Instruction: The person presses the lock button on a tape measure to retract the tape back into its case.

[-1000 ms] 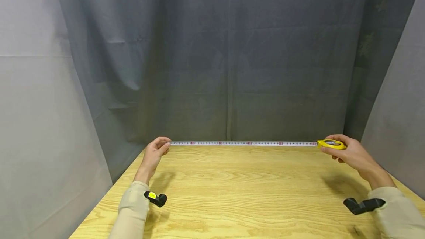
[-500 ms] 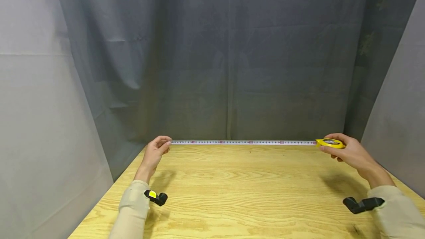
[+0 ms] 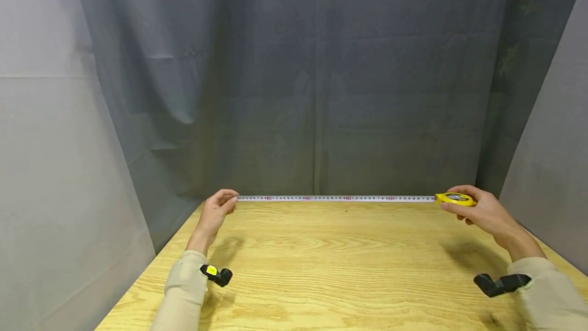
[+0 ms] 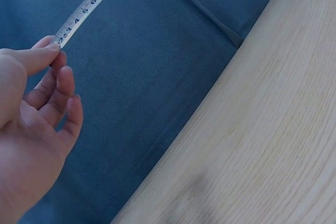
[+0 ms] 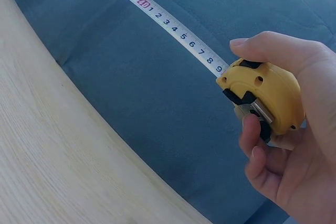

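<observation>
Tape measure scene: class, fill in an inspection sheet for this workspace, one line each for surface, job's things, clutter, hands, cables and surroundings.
Surface: wooden table, light grain, bare where seen.
Job's things: yellow tape measure case; white tape blade drawn out level along the table's far edge.
Clutter: nothing seen.
Hands: left hand pinches the blade's end; right hand grips the case.
Cables: nothing seen.
Surroundings: grey cloth backdrop behind and at both sides; black wrist cameras on beige sleeves.
</observation>
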